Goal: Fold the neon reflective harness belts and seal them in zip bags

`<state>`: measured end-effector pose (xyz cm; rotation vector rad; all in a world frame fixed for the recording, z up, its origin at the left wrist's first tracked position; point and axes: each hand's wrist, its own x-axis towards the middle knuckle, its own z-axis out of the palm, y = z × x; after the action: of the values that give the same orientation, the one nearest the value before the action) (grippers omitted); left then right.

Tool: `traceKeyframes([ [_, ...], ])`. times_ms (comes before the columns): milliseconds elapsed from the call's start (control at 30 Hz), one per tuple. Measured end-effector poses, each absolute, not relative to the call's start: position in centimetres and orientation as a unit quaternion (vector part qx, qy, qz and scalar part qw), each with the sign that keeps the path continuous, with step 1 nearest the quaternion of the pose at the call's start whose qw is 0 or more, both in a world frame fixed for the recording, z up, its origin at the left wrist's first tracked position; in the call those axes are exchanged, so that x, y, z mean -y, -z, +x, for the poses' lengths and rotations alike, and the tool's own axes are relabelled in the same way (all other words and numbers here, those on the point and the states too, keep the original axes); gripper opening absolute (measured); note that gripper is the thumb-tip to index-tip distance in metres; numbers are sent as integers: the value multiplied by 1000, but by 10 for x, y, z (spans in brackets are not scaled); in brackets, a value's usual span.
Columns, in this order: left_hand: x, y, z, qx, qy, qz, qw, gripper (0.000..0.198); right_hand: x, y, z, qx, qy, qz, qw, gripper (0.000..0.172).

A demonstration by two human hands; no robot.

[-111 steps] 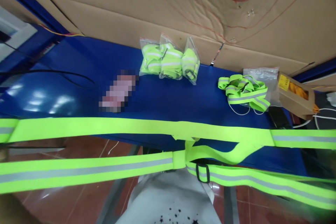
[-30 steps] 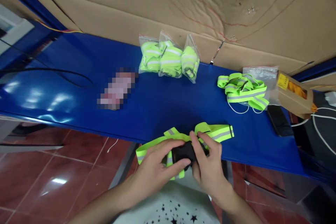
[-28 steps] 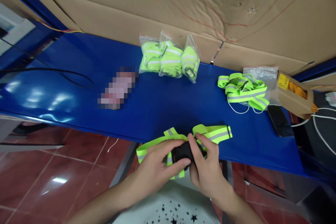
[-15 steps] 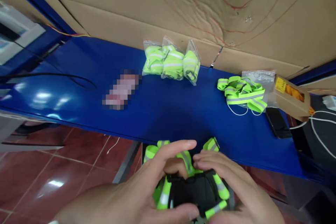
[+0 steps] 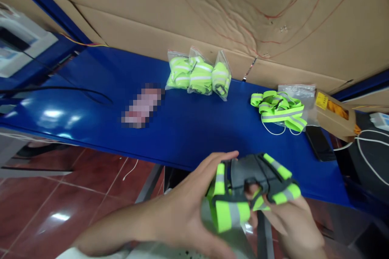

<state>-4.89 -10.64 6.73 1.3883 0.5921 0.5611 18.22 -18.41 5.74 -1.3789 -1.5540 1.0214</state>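
Note:
A neon-yellow reflective strap [image 5: 232, 214] with grey stripes is bunched up between my hands, above the near edge of the table. Its wide black plastic buckle [image 5: 247, 172] faces up, with strap loops threaded through both ends. My left hand [image 5: 187, 204] grips the bundle from the left, its fingers along the far side and its thumb low at the front. From underneath on the right, my right hand [image 5: 296, 222] holds the other end, and most of its fingers are hidden behind the strap and buckle.
On the blue table [image 5: 188, 125], several bagged reflective straps [image 5: 200, 75] rest by the cardboard wall. A loose reflective strap [image 5: 281, 107] lies right, beside a black phone [image 5: 319, 143] and a cardboard box [image 5: 336, 115]. A pixelated pinkish item [image 5: 142, 107] lies left; a black cable [image 5: 54, 88] crosses there.
The buckle and strap have been raised and shifted right, and the buckle is turned over to show another side. My right hand has moved from beside the bundle to beneath it.

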Motion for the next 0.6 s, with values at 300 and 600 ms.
traceKeyframes([
  [300, 19, -53, 9, -217, -309, 600, 705, 42, 70, -72, 193, 367, -558, -518, 535, 39],
  [600, -16, 1, 28, -238, -236, 484, 809, 69, 25, -20, 208, 440, -519, -566, 465, 46],
])
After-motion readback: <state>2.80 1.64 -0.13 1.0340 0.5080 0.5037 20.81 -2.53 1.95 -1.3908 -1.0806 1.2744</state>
